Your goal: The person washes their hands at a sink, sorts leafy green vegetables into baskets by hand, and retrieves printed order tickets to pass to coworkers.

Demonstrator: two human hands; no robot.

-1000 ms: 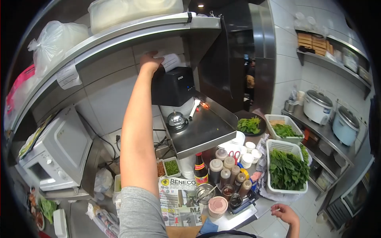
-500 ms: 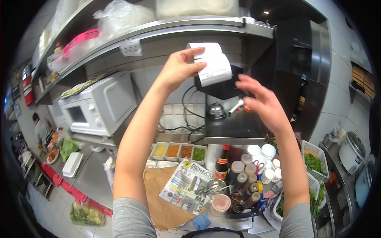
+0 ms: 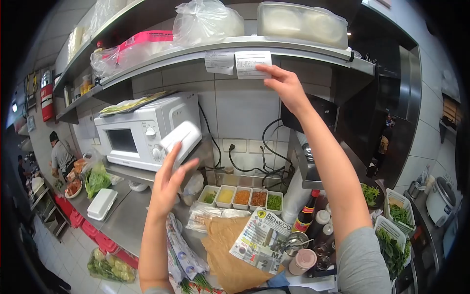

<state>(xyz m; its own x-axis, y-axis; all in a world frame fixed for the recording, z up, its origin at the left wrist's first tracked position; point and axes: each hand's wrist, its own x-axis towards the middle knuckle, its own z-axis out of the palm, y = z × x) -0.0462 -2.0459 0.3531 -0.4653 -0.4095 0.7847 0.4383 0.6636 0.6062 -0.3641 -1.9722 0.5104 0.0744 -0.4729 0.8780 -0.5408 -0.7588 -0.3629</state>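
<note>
A printed slip [image 3: 246,60] hangs from the metal shelf's front edge, beside another printed slip [image 3: 219,62]. My right hand [image 3: 289,89] is at its right side, with one fingertip over the paper and the thumb apart below. Lower left, my left hand [image 3: 169,188] is raised with its fingers spread. A curled white paper [image 3: 181,139] is at those fingertips, in front of the white microwave [image 3: 147,130]; whether the fingers grip it is unclear. Behind my right forearm is a black printer [image 3: 320,113], partly hidden.
Plastic bags and a clear container [image 3: 302,24] sit on the shelf [image 3: 196,49]. Below are small trays of toppings [image 3: 242,197], a calendar sheet [image 3: 262,240], sauce bottles [image 3: 306,213] and a pink-lidded tub [image 3: 302,261]. A co-worker [image 3: 61,156] stands far left.
The view has swung left. My left hand has left the printer with paper and moved down, its fingers now spread. My right hand has risen to a slip at the shelf edge.
</note>
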